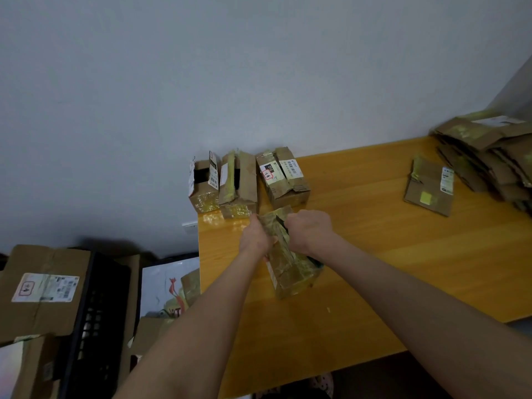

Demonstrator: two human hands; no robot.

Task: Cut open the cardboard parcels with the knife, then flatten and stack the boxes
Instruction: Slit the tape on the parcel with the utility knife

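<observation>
Beneath right hand (309, 228), half-hidden parcel (290, 272)

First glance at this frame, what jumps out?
The left hand and right hand grip a taped parcel at the middle of the yellow table. Three boxes line its far left edge by the wall; a stack of flattened boxes sits far right.

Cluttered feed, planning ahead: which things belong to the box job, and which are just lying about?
Job: parcel, in the grip of left hand and right hand; three boxes by wall; flat box; flat stack; table.
Lying about: crate; poster; scrap.
</observation>
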